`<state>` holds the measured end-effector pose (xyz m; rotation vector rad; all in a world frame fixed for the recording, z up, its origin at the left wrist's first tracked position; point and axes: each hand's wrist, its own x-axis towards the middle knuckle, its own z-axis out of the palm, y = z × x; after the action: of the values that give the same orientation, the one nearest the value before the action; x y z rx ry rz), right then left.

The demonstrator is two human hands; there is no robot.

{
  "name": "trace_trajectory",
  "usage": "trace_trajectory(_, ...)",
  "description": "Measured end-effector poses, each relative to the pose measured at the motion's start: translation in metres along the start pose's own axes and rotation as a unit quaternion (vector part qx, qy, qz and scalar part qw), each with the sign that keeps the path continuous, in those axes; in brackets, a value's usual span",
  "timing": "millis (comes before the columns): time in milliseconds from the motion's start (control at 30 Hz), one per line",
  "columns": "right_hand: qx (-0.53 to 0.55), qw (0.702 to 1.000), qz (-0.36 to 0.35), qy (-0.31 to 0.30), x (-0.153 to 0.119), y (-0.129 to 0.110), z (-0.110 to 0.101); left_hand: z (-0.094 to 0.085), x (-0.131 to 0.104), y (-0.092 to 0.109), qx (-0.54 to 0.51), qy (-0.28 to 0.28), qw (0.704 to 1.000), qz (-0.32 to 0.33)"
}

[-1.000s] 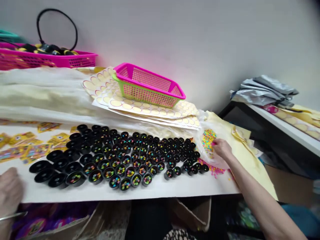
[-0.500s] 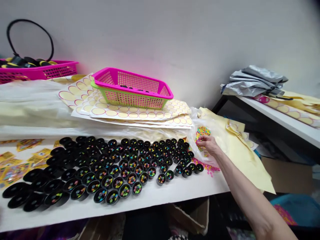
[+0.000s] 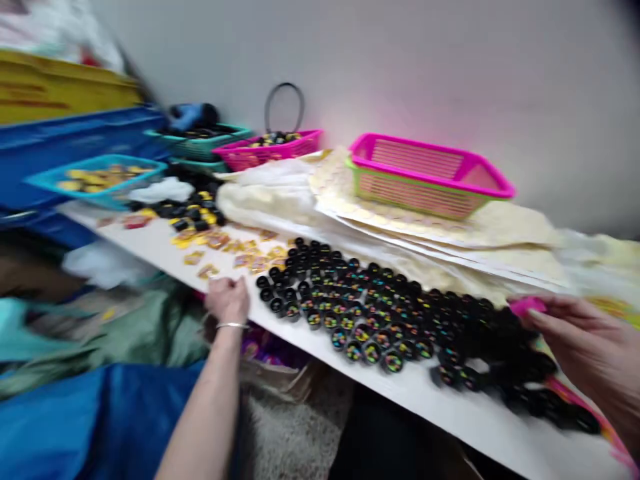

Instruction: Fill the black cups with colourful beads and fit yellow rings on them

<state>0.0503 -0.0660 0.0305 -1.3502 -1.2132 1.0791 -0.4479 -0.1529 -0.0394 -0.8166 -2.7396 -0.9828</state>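
Observation:
Many small black cups (image 3: 373, 313) stand close together on the white table, most with colourful little balls inside. My right hand (image 3: 595, 347) is at the right end of the cups, thumb and fingers pinching a small bright pink piece (image 3: 527, 305) whose exact kind is blurred. Over at the table's front edge, left of the cups, my left hand (image 3: 227, 300) is closed with curled fingers; whatever it may hold is hidden. Just beyond it lie small yellow printed packets (image 3: 245, 257).
Behind the cups, a pink-and-green basket (image 3: 425, 180) rests on sheets of round stickers (image 3: 340, 190). Further left are a pink basket (image 3: 300, 141), a blue basket (image 3: 100, 195) and black-and-yellow pieces (image 3: 200, 212). Part of a clear bag of coloured balls (image 3: 613, 307) shows at right.
The view has swung left. My right hand has left the bag of coloured balls and come to the cups with the pink piece. My left hand has come into view at the table's front edge.

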Motion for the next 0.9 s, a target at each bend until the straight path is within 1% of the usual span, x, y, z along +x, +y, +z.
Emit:
trace_trajectory(67, 0.013, 0.994, 0.019, -0.106, -0.012, -0.011, 0.053, 0.002, 0.012, -0.025, 0.035, 0.029, 0.999, -0.028)
trace_trajectory(100, 0.013, 0.986, 0.024, -0.167, -0.019, -0.016, 0.081, 0.006, 0.015, -0.032, 0.043, 0.039, 0.998, -0.033)
trace_trajectory(167, 0.005, 0.96, 0.017, -0.281, -0.031, -0.023, 0.138, 0.015, 0.014, -0.04, 0.045, 0.052, 0.997, -0.03)
trace_trajectory(200, -0.004, 0.945, 0.007, -0.327, -0.035, -0.024, 0.165, 0.019, 0.013, -0.041, 0.042, 0.056, 0.997, -0.027)
trace_trajectory(267, -0.025, 0.919, -0.024, -0.392, -0.038, -0.023, 0.214, 0.024, 0.01, -0.041, 0.034, 0.059, 0.997, -0.022)
trace_trajectory(300, -0.04, 0.908, -0.044, -0.415, -0.037, -0.02, 0.235, 0.025, 0.009, -0.041, 0.03, 0.06, 0.998, -0.02)
trace_trajectory(333, -0.058, 0.896, -0.068, -0.435, -0.035, -0.016, 0.253, 0.026, 0.009, -0.042, 0.027, 0.061, 0.998, -0.02)
trace_trajectory(400, -0.105, 0.87, -0.138, -0.462, -0.027, -0.009, 0.281, 0.026, 0.008, -0.043, 0.022, 0.063, 0.998, -0.022)
trace_trajectory(467, -0.164, 0.837, -0.23, -0.468, -0.019, -0.004, 0.299, 0.025, 0.008, -0.044, 0.018, 0.065, 0.997, -0.025)
trace_trajectory(533, -0.233, 0.798, -0.311, -0.461, -0.012, -0.003, 0.309, 0.026, 0.008, -0.044, 0.015, 0.065, 0.997, -0.028)
trace_trajectory(567, -0.271, 0.775, -0.34, -0.458, -0.01, -0.004, 0.311, 0.026, 0.008, -0.045, 0.013, 0.063, 0.998, -0.028)
trace_trajectory(633, -0.346, 0.718, -0.388, -0.462, -0.007, -0.009, 0.314, 0.026, 0.008, -0.045, 0.011, 0.059, 0.998, -0.029)
trace_trajectory(733, -0.439, 0.615, -0.457, -0.469, -0.01, -0.019, 0.315, 0.025, 0.008, -0.043, 0.011, 0.054, 0.998, -0.032)
trace_trajectory(800, -0.482, 0.561, -0.487, -0.465, -0.013, -0.025, 0.318, 0.024, 0.007, -0.042, 0.014, 0.052, 0.998, -0.034)
trace_trajectory(833, -0.497, 0.542, -0.496, -0.462, -0.014, -0.028, 0.319, 0.024, 0.007, -0.042, 0.016, 0.05, 0.998, -0.033)
trace_trajectory(867, -0.507, 0.531, -0.502, -0.457, -0.015, -0.029, 0.32, 0.023, 0.007, -0.042, 0.017, 0.049, 0.998, -0.033)
trace_trajectory(900, -0.511, 0.528, -0.505, -0.454, -0.015, -0.03, 0.32, 0.023, 0.007, -0.042, 0.021, 0.049, 0.998, -0.035)
